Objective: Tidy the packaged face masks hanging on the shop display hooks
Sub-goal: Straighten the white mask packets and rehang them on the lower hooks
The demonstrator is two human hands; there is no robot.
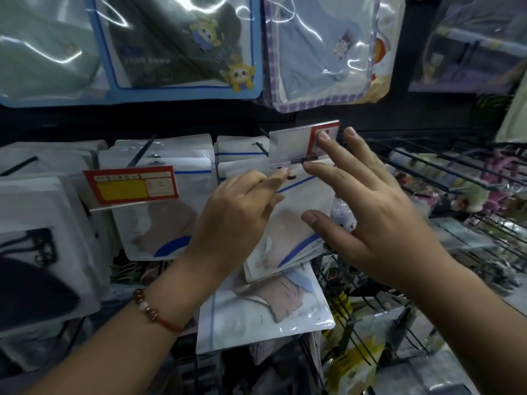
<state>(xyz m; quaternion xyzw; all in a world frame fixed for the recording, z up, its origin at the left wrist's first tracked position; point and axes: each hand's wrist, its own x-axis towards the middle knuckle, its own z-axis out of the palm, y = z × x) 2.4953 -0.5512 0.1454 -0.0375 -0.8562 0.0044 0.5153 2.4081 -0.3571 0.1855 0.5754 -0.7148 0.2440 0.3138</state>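
At hook: left hand (236,215) pinches mask pack (296,223) | right hand (368,206) spread, fingertip on price tag (302,143)

Your mask packet (299,220) is a white pouch with a blue stripe and a pale pink mask showing through. It hangs tilted on its hook (291,177), lower edge swung right, in front of more packets (242,155) stacked behind.

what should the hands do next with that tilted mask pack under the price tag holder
Probably swing the tilted mask pack back to hang straight. Its lower edge kicks out to the right while the neighbouring pack hangs square. The left hand pinches its top by the hook, and the open right hand is placed to nudge it level.
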